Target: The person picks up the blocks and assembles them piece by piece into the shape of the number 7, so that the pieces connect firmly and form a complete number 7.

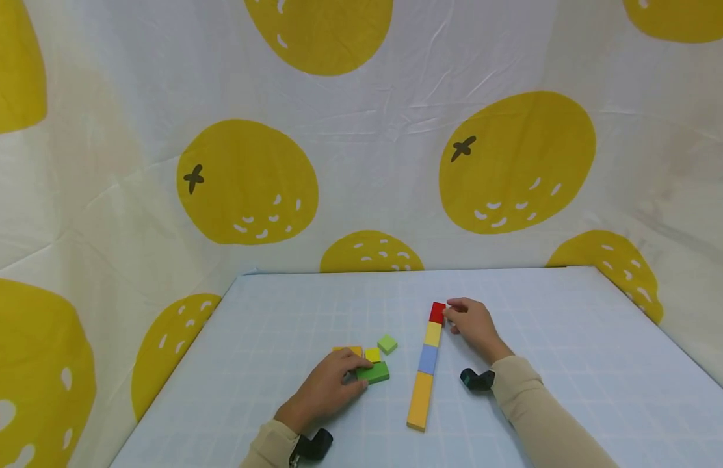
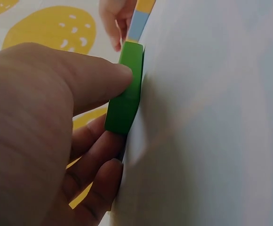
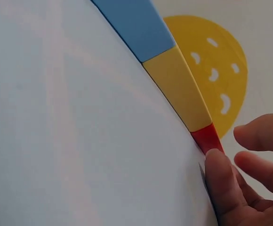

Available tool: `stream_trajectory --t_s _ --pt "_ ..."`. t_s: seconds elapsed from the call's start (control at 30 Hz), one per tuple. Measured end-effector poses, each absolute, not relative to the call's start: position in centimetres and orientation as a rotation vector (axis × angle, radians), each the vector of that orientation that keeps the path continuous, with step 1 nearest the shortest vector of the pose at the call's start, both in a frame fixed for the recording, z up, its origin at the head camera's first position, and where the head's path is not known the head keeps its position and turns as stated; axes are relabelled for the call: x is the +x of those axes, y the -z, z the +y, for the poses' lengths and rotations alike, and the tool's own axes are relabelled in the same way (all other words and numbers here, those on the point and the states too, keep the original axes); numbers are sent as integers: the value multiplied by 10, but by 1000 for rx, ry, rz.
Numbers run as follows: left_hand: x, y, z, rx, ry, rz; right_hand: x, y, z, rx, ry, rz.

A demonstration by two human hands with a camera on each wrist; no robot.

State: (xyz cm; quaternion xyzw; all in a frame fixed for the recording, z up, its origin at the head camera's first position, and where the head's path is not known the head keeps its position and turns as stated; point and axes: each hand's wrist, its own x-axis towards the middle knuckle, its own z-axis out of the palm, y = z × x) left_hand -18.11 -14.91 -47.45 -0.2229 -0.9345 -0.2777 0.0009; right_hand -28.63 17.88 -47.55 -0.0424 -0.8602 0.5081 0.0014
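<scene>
The green block (image 1: 378,374), near a small yellow block (image 1: 372,355) on the pale worktop (image 1: 315,305), should be light, stiff and slightly slick, best taken across its long flat sides; the left hand (image 1: 329,387) pinches it between thumb and bent fingers. The right hand (image 1: 477,326) has fingers parted, gripping nothing, one tip at the smooth red block (image 1: 435,313) ending a straight row (image 1: 428,359).

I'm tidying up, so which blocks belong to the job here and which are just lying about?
In the job:
green block in the left hand
red block at the right hand
pale yellow block, blue block, long orange block in its row

Seemingly lying about:
light green block
small yellow block
other orange block, partly hidden
</scene>
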Motion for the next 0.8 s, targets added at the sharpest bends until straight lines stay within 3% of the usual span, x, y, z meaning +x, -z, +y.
stream_trajectory --t_s 0.8 --pt "-181 475 -148 -724 841 -2827 -234 477 187 81 -1505 -2769"
